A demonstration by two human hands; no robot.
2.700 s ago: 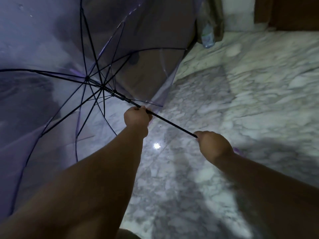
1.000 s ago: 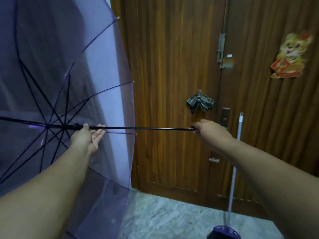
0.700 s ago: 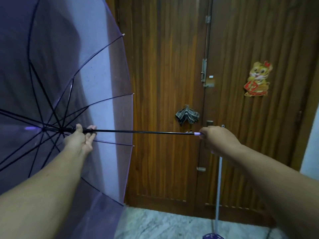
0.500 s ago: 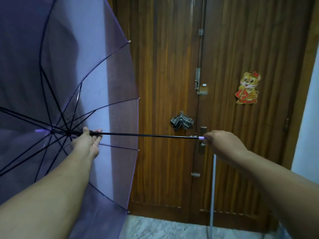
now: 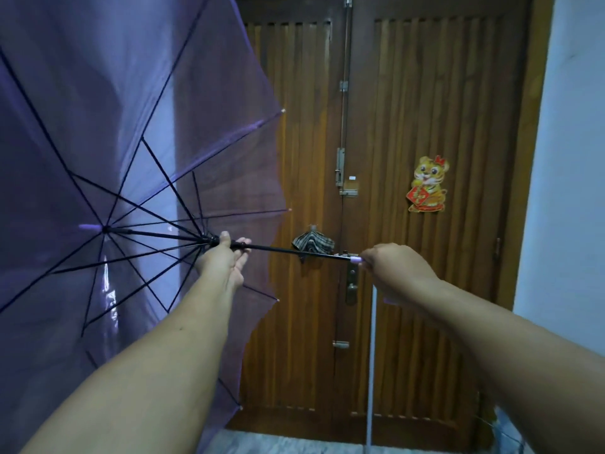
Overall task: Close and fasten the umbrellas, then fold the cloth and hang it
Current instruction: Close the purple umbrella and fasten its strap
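Purple umbrella: translucent film, thin black ribs.
Left hand: fingers round black shaft.
Right hand: fingers gripping lilac handle.

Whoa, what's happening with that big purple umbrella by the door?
A person holds a see-through purple umbrella sideways in front of a wooden door. The right hand grips the handle end. The left hand holds the black shaft at the sliding runner, between thumb and fingers. The canopy is spread open, so the umbrella is not yet closed or fastened. A checked cloth hangs on the door behind the shaft.
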